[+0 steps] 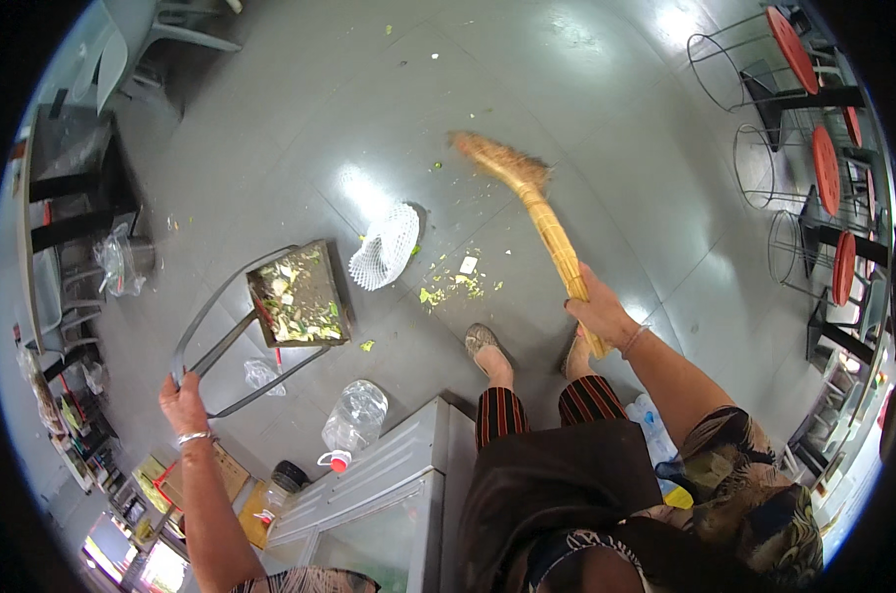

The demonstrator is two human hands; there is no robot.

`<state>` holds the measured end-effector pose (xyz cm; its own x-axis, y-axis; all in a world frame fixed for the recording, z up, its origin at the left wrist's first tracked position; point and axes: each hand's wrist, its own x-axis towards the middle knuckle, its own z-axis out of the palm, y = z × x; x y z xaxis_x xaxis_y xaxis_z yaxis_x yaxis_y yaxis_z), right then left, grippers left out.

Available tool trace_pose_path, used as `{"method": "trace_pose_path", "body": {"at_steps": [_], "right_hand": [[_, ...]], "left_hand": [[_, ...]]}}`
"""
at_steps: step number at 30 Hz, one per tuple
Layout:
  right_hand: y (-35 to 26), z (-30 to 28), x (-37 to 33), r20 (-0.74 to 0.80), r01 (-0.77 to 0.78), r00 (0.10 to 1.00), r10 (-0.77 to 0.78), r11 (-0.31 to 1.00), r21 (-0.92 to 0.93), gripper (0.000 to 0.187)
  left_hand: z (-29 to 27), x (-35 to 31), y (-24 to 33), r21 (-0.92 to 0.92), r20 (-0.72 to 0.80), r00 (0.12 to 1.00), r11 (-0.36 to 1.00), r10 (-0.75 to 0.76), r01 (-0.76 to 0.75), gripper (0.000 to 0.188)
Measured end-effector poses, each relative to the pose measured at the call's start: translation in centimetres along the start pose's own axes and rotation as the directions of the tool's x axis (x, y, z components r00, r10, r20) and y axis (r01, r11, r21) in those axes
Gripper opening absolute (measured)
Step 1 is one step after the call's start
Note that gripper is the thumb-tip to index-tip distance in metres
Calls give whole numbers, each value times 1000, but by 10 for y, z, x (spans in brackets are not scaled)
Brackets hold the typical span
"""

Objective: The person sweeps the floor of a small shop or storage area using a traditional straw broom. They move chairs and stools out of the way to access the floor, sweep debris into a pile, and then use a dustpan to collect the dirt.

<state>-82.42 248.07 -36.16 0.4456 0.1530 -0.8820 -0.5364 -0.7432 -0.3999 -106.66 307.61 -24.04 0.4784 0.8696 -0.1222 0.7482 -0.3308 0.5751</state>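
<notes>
My left hand (183, 403) is closed round the handle of a metal dustpan (337, 287), which is low over the floor or on it; I cannot tell which. Vegetable scraps (295, 301) cover much of its pan. In my right hand (602, 308) is a straw broom (542, 212), gripped near the end of its handle, with its bristles spread at the far end, ahead of my feet. Between broom and dustpan lies a white foam net (385, 247). Loose green and yellow scraps (458, 288) with a small white piece are scattered in front of my shoes.
A large clear plastic bottle (355, 415) with a red cap stands by a grey cabinet (369, 494) near my left side. Red-topped stools (825, 170) line the right. Dark table legs (68, 212) and a bagged bin (124, 262) are on the left, a grey chair (142, 40) at far left.
</notes>
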Motion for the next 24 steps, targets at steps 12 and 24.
{"method": "trace_pose_path", "body": {"at_steps": [12, 24], "right_hand": [[-39, 195, -56, 297, -149, 949, 108, 982, 119, 78], [-28, 126, -146, 510, -46, 854, -106, 960, 276, 79]], "left_hand": [[96, -62, 73, 97, -141, 978, 981, -157, 171, 28], [85, -35, 65, 287, 66, 972, 929, 223, -233, 24]]}}
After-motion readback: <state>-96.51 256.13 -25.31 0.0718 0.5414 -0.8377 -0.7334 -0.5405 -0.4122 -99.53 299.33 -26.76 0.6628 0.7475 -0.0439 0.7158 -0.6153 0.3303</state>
